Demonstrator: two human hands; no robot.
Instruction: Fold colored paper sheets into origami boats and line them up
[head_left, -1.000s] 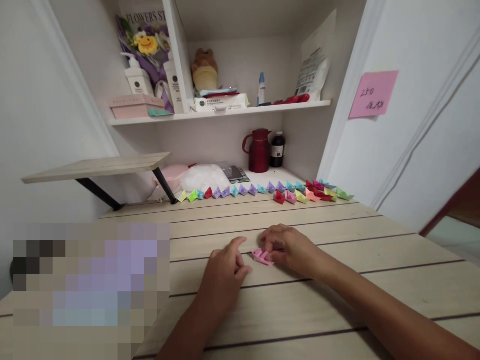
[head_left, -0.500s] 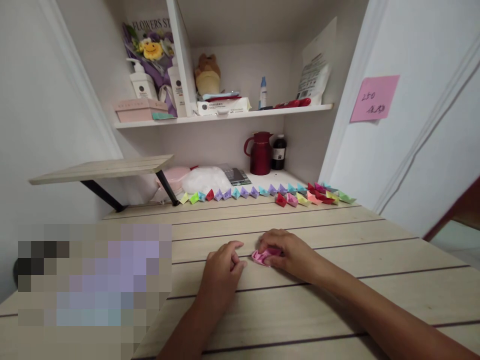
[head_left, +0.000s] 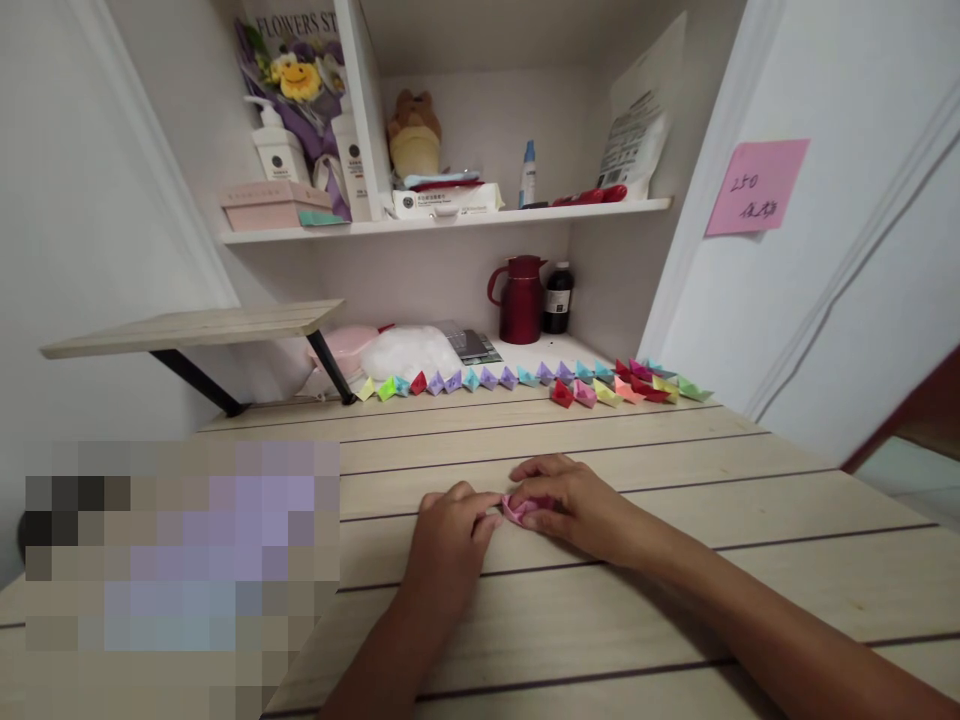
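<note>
A small piece of folded pink paper (head_left: pixel 516 512) lies low over the wooden tabletop, partly covered by fingers. My right hand (head_left: pixel 564 500) is closed on it from the right, thumb on the near side and fingers on the far side. At the paper's left end, the thumb and index finger of my left hand (head_left: pixel 455 522) come together on its tip. Behind both hands, several folded paper boats stand in rows, among them a pink boat (head_left: pixel 584 393), a red boat (head_left: pixel 561 393) and a lime-green boat (head_left: pixel 386 388).
A small raised wooden shelf (head_left: pixel 195 328) on black legs stands at the left. Along the back are a white bag (head_left: pixel 412 352), a dark red jug (head_left: pixel 520 300) and a dark bottle (head_left: pixel 557 300). A pink note (head_left: pixel 759 187) is stuck on the right wall. A blurred patch hides the left tabletop.
My left hand has moved right and its thumb and index finger have reached the paper's left end. My right hand keeps its hold. The view has tilted slightly.
</note>
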